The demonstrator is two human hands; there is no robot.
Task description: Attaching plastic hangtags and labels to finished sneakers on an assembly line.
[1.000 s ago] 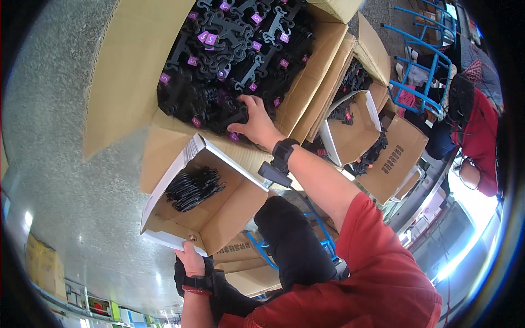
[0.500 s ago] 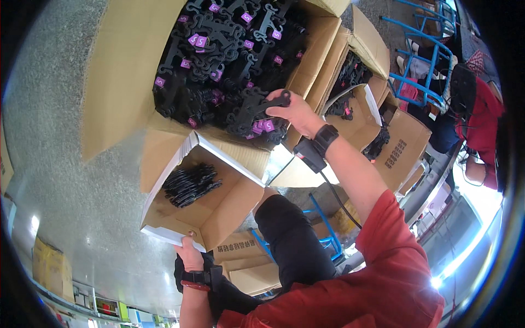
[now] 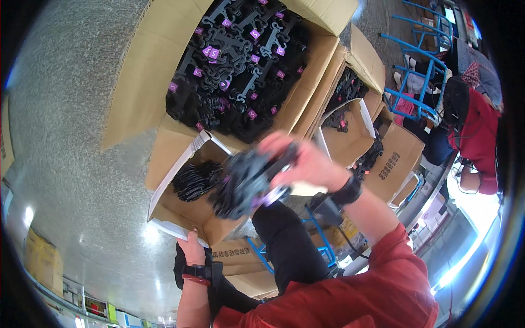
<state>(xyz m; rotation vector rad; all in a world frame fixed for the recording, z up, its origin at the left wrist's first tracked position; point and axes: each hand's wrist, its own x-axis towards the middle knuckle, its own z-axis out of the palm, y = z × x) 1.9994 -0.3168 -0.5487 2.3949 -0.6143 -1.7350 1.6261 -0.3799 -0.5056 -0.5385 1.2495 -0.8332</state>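
My right hand [image 3: 306, 164], blurred by motion, grips a thick bunch of black plastic hangers [image 3: 240, 183] with purple tags. The bunch hangs over the right side of a small white-edged cardboard box [image 3: 183, 212] and hides part of it. Inside that box lies a neat row of black hangers [image 3: 192, 180]. My left hand [image 3: 192, 249] is closed on the box's near edge, thumb over the rim. Just beyond stands a large open carton [image 3: 314, 82], filled with loose black hangers [image 3: 235, 68] bearing purple tags.
Right of the large carton is another carton [image 3: 365, 60] of hangers, with a smaller open box [image 3: 350, 145] against it. A printed carton [image 3: 394, 164] stands farther right. Blue metal stools [image 3: 421, 82] and a person in red [image 3: 478, 136] are at the far right.
My right hand has lifted the bunch of hangers out of the large carton and brought it nearer, over the small box. My left hand keeps its hold on the box.
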